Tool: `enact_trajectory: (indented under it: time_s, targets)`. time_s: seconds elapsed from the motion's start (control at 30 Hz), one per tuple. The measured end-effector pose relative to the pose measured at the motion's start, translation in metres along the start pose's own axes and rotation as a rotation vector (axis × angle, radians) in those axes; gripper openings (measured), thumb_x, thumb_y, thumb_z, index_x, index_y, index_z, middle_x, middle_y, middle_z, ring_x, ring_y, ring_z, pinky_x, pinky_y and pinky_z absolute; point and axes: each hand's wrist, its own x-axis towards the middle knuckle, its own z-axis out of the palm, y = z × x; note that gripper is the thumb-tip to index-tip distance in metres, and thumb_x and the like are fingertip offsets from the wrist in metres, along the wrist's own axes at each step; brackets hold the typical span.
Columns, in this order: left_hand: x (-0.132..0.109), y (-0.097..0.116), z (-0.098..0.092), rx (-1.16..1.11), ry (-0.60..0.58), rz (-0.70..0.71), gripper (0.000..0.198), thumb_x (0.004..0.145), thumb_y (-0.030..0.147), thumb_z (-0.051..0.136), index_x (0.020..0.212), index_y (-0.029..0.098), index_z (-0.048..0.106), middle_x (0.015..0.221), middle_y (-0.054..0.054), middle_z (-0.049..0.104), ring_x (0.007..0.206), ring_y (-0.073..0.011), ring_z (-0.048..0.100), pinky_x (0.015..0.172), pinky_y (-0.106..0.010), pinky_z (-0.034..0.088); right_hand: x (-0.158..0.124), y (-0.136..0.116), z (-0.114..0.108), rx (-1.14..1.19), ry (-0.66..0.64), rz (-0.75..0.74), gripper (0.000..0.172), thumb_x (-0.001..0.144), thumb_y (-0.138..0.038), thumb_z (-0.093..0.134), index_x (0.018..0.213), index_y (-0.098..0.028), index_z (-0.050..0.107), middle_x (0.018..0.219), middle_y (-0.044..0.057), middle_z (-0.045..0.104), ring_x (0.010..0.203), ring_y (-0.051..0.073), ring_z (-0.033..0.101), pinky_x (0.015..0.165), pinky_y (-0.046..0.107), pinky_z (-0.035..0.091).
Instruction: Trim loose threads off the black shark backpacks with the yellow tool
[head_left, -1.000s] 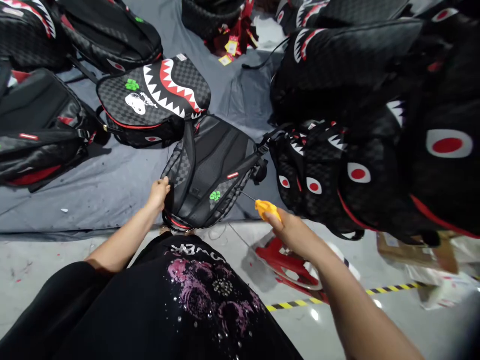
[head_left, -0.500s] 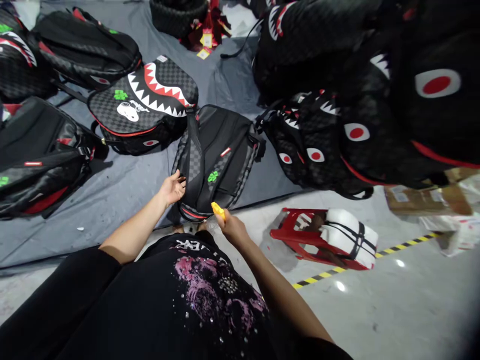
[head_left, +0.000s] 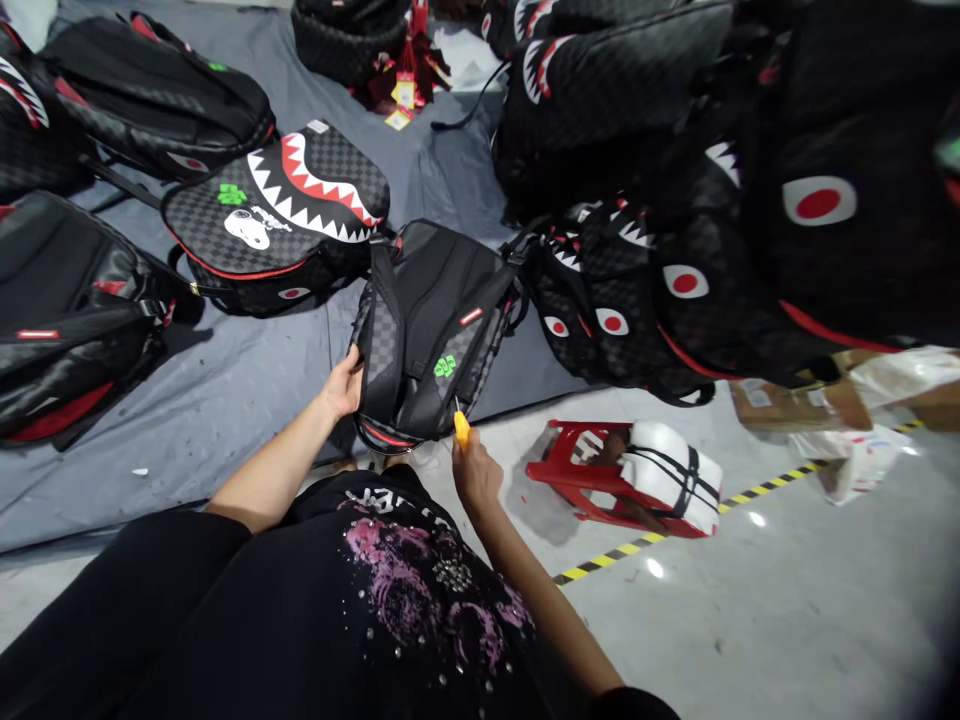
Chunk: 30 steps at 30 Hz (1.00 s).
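A black checkered backpack (head_left: pixel 431 285) lies at the edge of the grey-covered surface, its strap side up, with a green patch and a small red label. My left hand (head_left: pixel 345 385) grips its left side edge, the fingertips partly hidden behind the bag. In my right hand (head_left: pixel 476 470) is a small yellow-handled tool (head_left: pixel 461 428) with a thin metal tip. The tip points up beside the bag's lower right edge; whether it touches the bag I cannot tell. My right fingers are closed around the handle.
A backpack with shark teeth and a white dog print (head_left: pixel 274 215) lies to the left, among other bags. Standing backpacks (head_left: pixel 686 280) crowd the right. A red stool (head_left: pixel 577 470) with a white strapped bundle stands on the floor, near striped tape (head_left: pixel 615 555) and cardboard boxes (head_left: pixel 799 405).
My left hand has closed on the backpack's side edge from a looser, open pose. My right hand has turned, so the yellow tool now points upward with its metal tip showing. The view shifted slightly.
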Motion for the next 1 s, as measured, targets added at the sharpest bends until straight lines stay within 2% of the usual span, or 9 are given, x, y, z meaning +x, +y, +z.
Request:
enact_trajectory:
  time_s: [0.13,0.23,0.37,0.43,0.57,0.67,0.8,1.0]
  targets:
    - [0.002,-0.003,-0.005,-0.048,-0.023,-0.004,0.072,0.1,0.065,0.027,0.129,0.007,0.058,0.103,-0.015,0.074,0.1,-0.025,0.071,0.098,-0.04,0.053,0.032,-0.012,0.004,0.119,0.077,0.008,0.048,0.106,-0.044,0.034,0.144,-0.016,0.04,0.112,0.012,0.07,0.093,0.024,0.069,0.071,0.028,0.042]
    - [0.005,-0.007,-0.011,-0.091,-0.065,0.001,0.076,0.097,0.07,0.031,0.131,0.007,0.057,0.107,-0.016,0.073,0.104,-0.0273,0.07,0.101,-0.043,0.051,0.045,-0.014,0.011,0.112,0.066,-0.005,0.047,0.105,-0.043,0.037,0.144,-0.017,0.042,0.105,0.011,0.071,0.089,0.022,0.068,0.069,0.027,0.042]
    - [0.009,-0.01,-0.015,-0.181,-0.153,0.086,0.08,0.093,0.073,0.036,0.134,0.007,0.055,0.111,-0.017,0.072,0.109,-0.0302,0.068,0.104,-0.048,0.049,0.052,-0.012,0.022,0.07,0.09,-0.022,0.045,0.104,-0.042,0.04,0.141,-0.017,0.048,0.096,0.009,0.07,0.082,0.02,0.067,0.065,0.025,0.041]
    - [0.01,-0.012,-0.013,-0.188,-0.171,0.101,0.081,0.094,0.073,0.034,0.134,0.006,0.055,0.108,-0.017,0.073,0.104,-0.0294,0.07,0.101,-0.046,0.051,0.056,-0.011,0.023,0.063,0.096,-0.038,0.043,0.104,-0.042,0.041,0.139,-0.017,0.051,0.092,0.009,0.07,0.078,0.018,0.067,0.063,0.024,0.041]
    - [0.01,-0.014,-0.008,-0.143,-0.219,0.092,0.08,0.098,0.068,0.023,0.13,0.004,0.057,0.106,-0.02,0.073,0.082,-0.0248,0.074,0.084,-0.039,0.06,0.062,-0.008,0.016,0.055,0.089,-0.032,0.039,0.102,-0.039,0.047,0.133,-0.016,0.053,0.085,0.008,0.07,0.072,0.017,0.067,0.062,0.023,0.04]
    - [0.009,-0.015,-0.009,-0.147,-0.242,0.108,0.082,0.097,0.071,0.024,0.128,0.003,0.059,0.106,-0.021,0.073,0.082,-0.0246,0.074,0.082,-0.038,0.06,0.057,-0.004,0.008,0.059,0.094,-0.031,0.038,0.102,-0.039,0.047,0.131,-0.016,0.054,0.084,0.007,0.07,0.071,0.017,0.067,0.061,0.023,0.04]
    - [0.007,-0.014,-0.016,-0.163,-0.222,0.131,0.091,0.092,0.079,0.023,0.126,0.003,0.06,0.106,-0.021,0.073,0.079,-0.0246,0.074,0.08,-0.038,0.061,0.034,0.008,0.007,0.085,0.098,-0.049,0.037,0.103,-0.039,0.042,0.131,-0.017,0.053,0.083,0.006,0.07,0.072,0.017,0.067,0.058,0.023,0.035]
    - [0.007,-0.015,-0.013,-0.17,-0.203,0.087,0.1,0.09,0.082,0.019,0.129,-0.002,0.058,0.103,-0.023,0.072,0.09,-0.0283,0.073,0.088,-0.042,0.059,0.001,0.034,0.01,0.162,0.048,-0.054,0.029,0.106,-0.034,0.036,0.116,-0.015,0.056,0.079,0.007,0.068,0.069,0.018,0.063,0.057,0.025,0.026]
